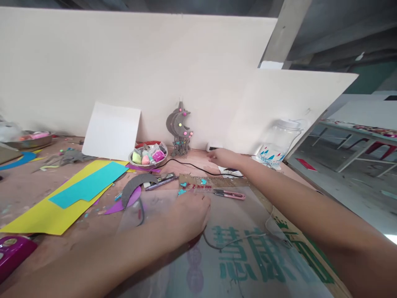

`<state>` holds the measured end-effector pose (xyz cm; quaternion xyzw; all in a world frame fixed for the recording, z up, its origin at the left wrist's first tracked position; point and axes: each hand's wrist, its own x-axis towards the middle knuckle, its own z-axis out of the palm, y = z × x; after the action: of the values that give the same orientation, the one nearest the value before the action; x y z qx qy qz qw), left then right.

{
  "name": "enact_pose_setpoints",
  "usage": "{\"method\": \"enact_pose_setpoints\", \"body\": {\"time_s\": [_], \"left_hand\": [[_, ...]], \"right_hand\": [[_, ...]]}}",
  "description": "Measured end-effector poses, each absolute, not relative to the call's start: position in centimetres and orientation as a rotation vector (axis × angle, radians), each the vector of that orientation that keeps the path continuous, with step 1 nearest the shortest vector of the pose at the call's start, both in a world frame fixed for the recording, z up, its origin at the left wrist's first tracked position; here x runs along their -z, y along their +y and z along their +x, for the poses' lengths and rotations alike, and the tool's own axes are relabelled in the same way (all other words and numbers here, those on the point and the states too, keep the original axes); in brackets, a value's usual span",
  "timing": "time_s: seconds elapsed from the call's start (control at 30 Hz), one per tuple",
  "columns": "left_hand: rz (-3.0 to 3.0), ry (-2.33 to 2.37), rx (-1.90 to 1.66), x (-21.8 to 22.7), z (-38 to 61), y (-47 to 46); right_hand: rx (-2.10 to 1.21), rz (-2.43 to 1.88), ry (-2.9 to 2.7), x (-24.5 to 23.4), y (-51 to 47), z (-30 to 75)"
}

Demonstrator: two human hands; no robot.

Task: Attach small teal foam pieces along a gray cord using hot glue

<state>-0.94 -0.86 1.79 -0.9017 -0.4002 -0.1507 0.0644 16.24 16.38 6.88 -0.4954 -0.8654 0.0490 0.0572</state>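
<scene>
My left hand (192, 213) is low over the clear plastic sheet (198, 285), its fingers curled closed. A grey cord (221, 247) comes out from beneath its fingertips and trails right across the sheet. My right hand (226, 159) reaches further back with its fingers stretched out, holding nothing I can see. Just behind its fingertips lies a small white device (214, 146). Pink-handled thread snips (231, 194) and small turquoise cut pieces (182, 191) lie beyond my left hand. A grey crescent (136, 184) rests on purple paper (125, 203) to the left.
A grey moon ornament with coloured balls (179, 126) stands against the white board (217, 74). Nearby are a bowl of coloured clay packets (132, 159), yellow paper (58, 217), turquoise paper (89, 184), a white panel (110, 130), a black cable (190, 167) and a clear bottle (279, 138).
</scene>
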Motion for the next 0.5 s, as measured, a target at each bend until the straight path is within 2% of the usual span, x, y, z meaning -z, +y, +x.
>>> {"method": "enact_pose_setpoints", "body": {"time_s": [0.2,0.5], "left_hand": [[-2.724,-1.023,0.470,-0.2,-1.4,0.1],[-2.724,-0.864,0.619,1.0,-1.4,0.6]], "right_hand": [[-0.196,-1.502,-2.600,-3.2,24.1,11.0],[-0.180,-1.586,-2.558,-0.4,27.7,7.4]]}}
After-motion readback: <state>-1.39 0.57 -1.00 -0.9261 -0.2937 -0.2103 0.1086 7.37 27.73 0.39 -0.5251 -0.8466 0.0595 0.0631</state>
